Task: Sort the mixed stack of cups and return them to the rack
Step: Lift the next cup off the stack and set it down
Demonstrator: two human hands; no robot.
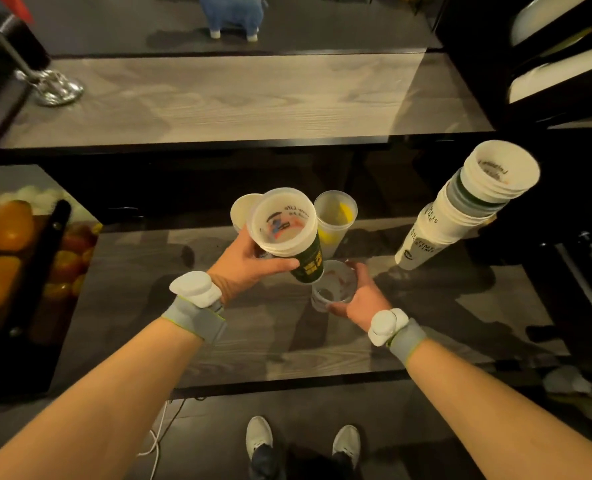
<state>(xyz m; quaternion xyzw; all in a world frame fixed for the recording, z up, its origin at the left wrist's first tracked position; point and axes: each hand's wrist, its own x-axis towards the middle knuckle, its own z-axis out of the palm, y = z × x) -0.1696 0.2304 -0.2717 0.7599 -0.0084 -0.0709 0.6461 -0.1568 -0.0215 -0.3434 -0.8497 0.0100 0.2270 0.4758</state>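
Note:
My left hand (249,261) grips a stack of nested cups (284,230), its outer cup dark green with yellow print, held tilted above the lower shelf (218,341). My right hand (360,299) is closed around a clear cup (332,285) just below that stack's bottom end. A frosted cup with yellow print (336,216) stands upright behind them. A white cup (242,209) shows partly behind the held stack. A tall leaning stack of white cups (460,209) stands at the shelf's right.
A wood-grain upper shelf (235,98) spans above. Oranges and red fruit in a crate (10,244) sit at the left. A metal stand base (55,88) rests on the upper shelf. White plates (557,74) fill a dark rack at top right.

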